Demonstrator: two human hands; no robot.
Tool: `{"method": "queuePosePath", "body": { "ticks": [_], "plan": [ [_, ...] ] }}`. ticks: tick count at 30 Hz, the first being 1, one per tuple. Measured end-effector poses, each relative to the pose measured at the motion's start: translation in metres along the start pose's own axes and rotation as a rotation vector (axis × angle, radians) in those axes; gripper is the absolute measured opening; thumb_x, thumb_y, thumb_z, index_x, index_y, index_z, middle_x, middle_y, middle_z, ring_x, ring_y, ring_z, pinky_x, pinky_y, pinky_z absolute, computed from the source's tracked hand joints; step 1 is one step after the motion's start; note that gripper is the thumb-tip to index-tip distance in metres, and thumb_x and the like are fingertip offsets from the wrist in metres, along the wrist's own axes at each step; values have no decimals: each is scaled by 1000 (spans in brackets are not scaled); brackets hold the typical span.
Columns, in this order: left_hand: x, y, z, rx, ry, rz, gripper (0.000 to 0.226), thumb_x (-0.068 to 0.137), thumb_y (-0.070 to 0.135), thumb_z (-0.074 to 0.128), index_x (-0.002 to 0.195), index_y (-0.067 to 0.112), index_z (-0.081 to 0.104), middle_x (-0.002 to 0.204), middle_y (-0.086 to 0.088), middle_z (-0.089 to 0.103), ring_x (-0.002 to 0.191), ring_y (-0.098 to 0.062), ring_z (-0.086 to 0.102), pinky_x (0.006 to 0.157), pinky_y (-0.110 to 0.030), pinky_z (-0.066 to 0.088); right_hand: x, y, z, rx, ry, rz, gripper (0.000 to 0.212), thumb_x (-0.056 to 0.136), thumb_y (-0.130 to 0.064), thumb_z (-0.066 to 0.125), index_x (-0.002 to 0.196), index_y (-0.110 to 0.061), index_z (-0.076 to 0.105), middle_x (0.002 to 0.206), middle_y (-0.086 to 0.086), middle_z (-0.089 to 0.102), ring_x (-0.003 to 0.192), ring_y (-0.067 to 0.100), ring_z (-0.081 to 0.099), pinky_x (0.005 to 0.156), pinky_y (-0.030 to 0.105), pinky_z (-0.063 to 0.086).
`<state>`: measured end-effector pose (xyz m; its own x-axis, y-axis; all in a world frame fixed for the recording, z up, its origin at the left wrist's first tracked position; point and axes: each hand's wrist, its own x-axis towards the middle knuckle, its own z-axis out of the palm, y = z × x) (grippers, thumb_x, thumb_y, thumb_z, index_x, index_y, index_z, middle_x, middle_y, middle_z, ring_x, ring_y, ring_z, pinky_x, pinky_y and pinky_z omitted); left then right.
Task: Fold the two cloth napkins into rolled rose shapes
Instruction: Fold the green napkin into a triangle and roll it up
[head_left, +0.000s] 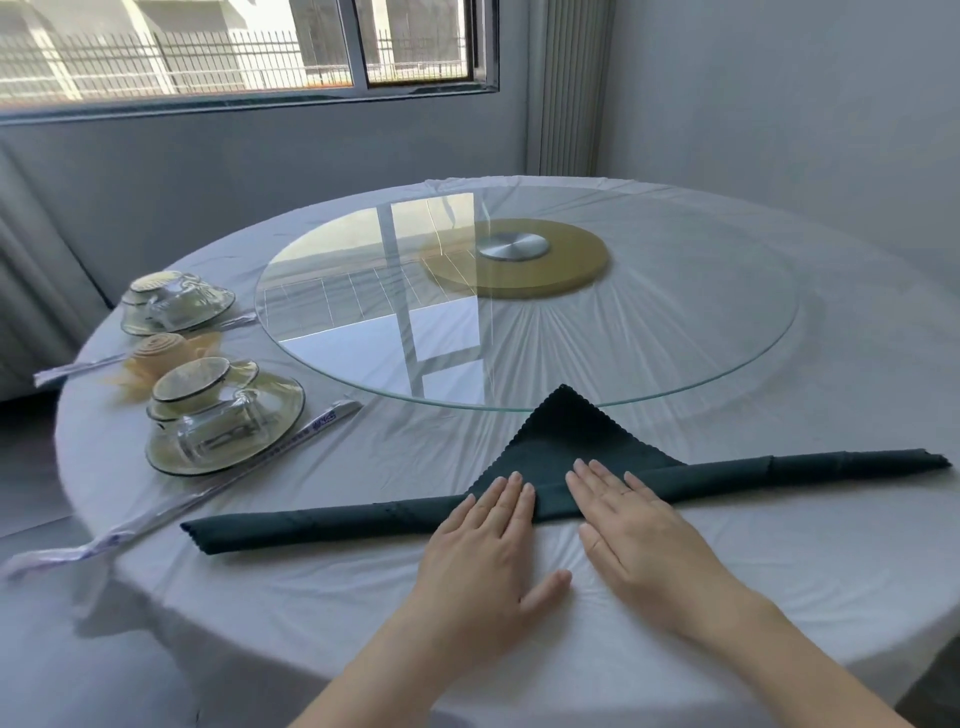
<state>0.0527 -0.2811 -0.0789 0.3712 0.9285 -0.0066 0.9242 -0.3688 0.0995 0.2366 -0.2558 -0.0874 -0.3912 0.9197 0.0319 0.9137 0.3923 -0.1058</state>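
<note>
L hand (483, 540) & R hand (641, 530): both flat, palms down, fingers straight and close together, at near edge of desk (727, 582). Fingertips press on mid-section of dark green napkin (566, 436). Napkin lies as long rolled band L-R across desk front, with unrolled triangular tip pointing away and reaching rim of glass turntable (675, 332). Beige napkin (156, 349), rolled into rose shape, sits far L between two wrapped dish sets (223, 415).
</note>
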Motion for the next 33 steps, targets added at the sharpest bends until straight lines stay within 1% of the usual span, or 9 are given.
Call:
{"method": "queuePosePath", "body": {
  "ticks": [3, 4, 8, 11, 14, 17, 21, 29, 33],
  "plan": [
    [-9, -16, 1, -7, 23, -25, 101, 65, 76, -15, 149, 20, -9, 155, 7, -17, 141, -5, -19, 109, -23, -17, -2, 2, 1, 50, 35, -51, 79, 77, -50, -9, 148, -18, 5, 151, -12, -4, 138, -3, -6, 112, 19, -8],
    [-13, -22, 1, -3, 25, -39, 99, 69, 79, -14, 149, 21, -10, 153, 9, -18, 142, -6, -17, 111, -23, -16, -2, 4, 0, 63, 26, -51, 82, 73, -50, -15, 148, -21, -1, 149, -15, -11, 136, -6, -13, 110, 17, -13],
    [-29, -50, -3, -6, 1, -83, 96, 67, 72, -10, 149, 22, -11, 154, 9, -18, 140, -1, -19, 113, -23, -13, 0, 4, 1, 47, 4, -42, 85, 69, -52, -18, 148, -23, -4, 150, -17, -12, 133, -9, -19, 107, 13, -19],
    [-41, -68, -6, -26, -32, -86, 96, 68, 73, -8, 149, 22, -11, 155, 9, -17, 136, 2, -20, 115, -23, -11, 0, 4, 1, 54, 0, -40, 75, 68, -53, -19, 139, -27, -15, 148, -19, -14, 129, -13, -24, 101, 8, -24],
    [-51, -84, -6, -15, -43, -92, 94, 69, 74, -7, 148, 23, -12, 152, 11, -20, 135, 2, -22, 116, -24, -9, 0, 4, 1, 55, -9, -43, 71, 69, -54, -19, 136, -30, -17, 146, -22, -17, 116, -23, -36, 99, 7, -26],
    [-60, -98, -8, -20, -38, -138, 98, 69, 81, -6, 148, 24, -12, 148, 13, -22, 135, 2, -21, 114, -22, -11, 1, 5, 2, 75, -10, -33, 72, 70, -55, -16, 137, -29, -14, 148, -21, -12, 117, -25, -33, 100, 6, -24],
    [-67, -114, -11, -26, -22, -189, 102, 61, 76, -16, 148, 24, -12, 145, 14, -22, 132, 3, -22, 112, -19, -11, 1, 8, 5, 80, -7, -33, 71, 72, -56, -13, 138, -31, -9, 148, -21, -8, 119, -25, -32, 103, 7, -21],
    [-85, -143, -8, -56, 9, -242, 117, 49, 84, -29, 148, 23, -13, 147, 14, -21, 133, 3, -23, 111, -19, -11, 2, 10, 6, 138, -8, -26, 70, 73, -59, -7, 138, -33, -3, 149, -22, -2, 123, -26, -24, 105, 7, -17],
    [-85, -143, -13, -135, 29, -249, 116, 51, 86, -25, 148, 26, -9, 149, 16, -18, 134, 4, -20, 110, -17, -10, 1, 9, 2, 149, 4, -19, 73, 71, -60, -9, 139, -33, -5, 149, -22, -3, 132, -17, -15, 104, 7, -17]
  ]
}}
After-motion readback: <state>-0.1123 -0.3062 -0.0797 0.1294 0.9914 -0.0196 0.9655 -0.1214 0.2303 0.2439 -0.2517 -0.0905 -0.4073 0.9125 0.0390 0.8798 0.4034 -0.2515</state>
